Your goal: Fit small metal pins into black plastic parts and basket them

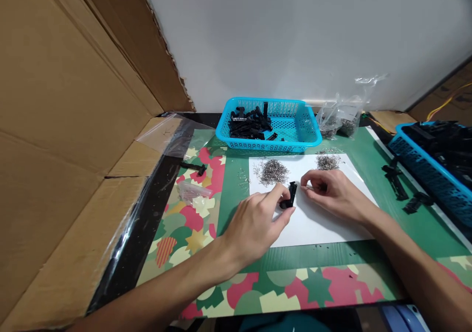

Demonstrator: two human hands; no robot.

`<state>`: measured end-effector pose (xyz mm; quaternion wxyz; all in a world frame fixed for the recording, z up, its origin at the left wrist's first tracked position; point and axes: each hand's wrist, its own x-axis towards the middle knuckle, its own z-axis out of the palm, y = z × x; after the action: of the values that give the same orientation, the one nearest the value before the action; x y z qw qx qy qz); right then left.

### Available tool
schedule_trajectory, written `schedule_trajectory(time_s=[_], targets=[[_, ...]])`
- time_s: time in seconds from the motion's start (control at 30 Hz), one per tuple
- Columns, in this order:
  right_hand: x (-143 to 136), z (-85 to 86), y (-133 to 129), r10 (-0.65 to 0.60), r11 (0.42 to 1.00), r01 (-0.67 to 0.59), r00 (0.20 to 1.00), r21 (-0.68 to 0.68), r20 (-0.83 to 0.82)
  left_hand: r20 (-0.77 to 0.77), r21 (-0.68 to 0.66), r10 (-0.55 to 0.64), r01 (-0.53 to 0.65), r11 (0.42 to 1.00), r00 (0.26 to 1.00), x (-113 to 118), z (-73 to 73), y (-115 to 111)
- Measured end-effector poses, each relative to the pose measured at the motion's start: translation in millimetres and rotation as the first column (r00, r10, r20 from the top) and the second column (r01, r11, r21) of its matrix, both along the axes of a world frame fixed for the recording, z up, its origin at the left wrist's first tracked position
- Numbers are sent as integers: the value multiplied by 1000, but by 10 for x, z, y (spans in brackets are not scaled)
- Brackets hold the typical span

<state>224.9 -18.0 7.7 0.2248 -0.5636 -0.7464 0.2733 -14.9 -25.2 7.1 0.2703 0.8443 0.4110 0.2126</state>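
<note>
Between the thumb and fingers of my left hand [258, 219] is a small black plastic part [292, 195], held upright over a white sheet of paper [317, 228]. To its right, my right hand [334, 192] has thumb and forefinger pinched together; whatever sits between the tips is too small to make out. Just beyond my left hand lies a heap of tiny metal pieces, perhaps springs [273, 171]. A second, smaller heap of tiny metal pieces [327, 161] lies behind my right hand.
A blue basket [269, 147] with black parts stands at the back, beside clear bags [341, 118] of small pieces. Another blue basket [427, 157], full of black parts, is at right, with loose black parts [396, 182] nearby. A cardboard wall [55, 125] bounds the left.
</note>
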Motion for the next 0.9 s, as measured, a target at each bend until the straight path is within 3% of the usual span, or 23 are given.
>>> schedule_trajectory(time_s=[0.37,0.9], targets=[[-19,14,-8,-61,997,62,998,36,-25,11,3,-61,61,998,998,10,0,0],[-43,-19,-23,-51,996,49,998,80,24,20,5,-96,96,995,995,13,0,0]])
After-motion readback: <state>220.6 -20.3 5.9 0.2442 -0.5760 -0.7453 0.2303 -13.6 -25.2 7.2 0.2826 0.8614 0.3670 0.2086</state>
